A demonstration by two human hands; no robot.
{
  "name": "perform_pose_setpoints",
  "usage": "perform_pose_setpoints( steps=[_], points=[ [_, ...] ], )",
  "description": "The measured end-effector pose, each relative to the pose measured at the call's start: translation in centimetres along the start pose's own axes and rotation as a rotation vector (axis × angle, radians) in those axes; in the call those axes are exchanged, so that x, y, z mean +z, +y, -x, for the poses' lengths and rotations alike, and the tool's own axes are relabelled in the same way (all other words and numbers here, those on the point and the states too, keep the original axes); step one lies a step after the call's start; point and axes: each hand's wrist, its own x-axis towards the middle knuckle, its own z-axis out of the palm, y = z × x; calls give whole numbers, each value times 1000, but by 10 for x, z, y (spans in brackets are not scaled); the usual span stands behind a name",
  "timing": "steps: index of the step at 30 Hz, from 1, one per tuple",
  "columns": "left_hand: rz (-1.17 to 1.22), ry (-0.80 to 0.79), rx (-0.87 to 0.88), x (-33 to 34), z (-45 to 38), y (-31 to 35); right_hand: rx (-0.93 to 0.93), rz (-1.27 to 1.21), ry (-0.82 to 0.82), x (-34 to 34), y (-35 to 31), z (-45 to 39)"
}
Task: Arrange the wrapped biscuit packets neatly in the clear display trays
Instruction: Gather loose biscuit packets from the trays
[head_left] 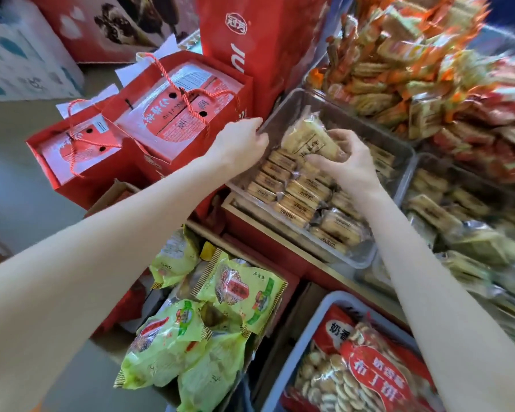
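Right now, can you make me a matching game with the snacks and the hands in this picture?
Things:
1. left hand
2. right hand
3. green snack bags
4. red gift bags

Places:
A. in the box at the bottom
B. holding up a biscuit packet
C. left of the tray, with rope handles
D. gripping the clear tray by its far left edge

Pairs: 1-D, 2-B, 3-A, 4-C

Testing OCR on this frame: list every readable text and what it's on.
"冠芳": round logo on the tall red bag.
"布丁饼": large characters on the red biscuit bag in the grey tub.
"奶香": same bag, top left corner.
Packets in the clear tray, red gift bags, green packets, orange packets: print too small or blurred to read.
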Motion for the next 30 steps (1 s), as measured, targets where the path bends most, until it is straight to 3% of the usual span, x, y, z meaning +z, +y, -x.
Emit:
perform_pose_setpoints(
  steps=[3,6,10,15,20,25,30],
  points=[
    [571,-40,-72,0,18,25,48,-163,-49,-20,-10,29],
    [741,-85,-5,0,37,43,61,-259,-100,-43,-18,52],
    [690,-99,31,-5,60,62,40,-326,-170,-71,-27,86],
    [558,-104,106,-6,85,86,30,-251,-141,-98,-32,116],
    [109,196,438,5,110,98,17,-178,-127,-121,-38,138],
    [202,31,344,2,119,112,-23,-114,-84,-131,-42,156],
    [466,136,337,-2,131,135,-110,20,-46,-142,-47,170]
  ],
)
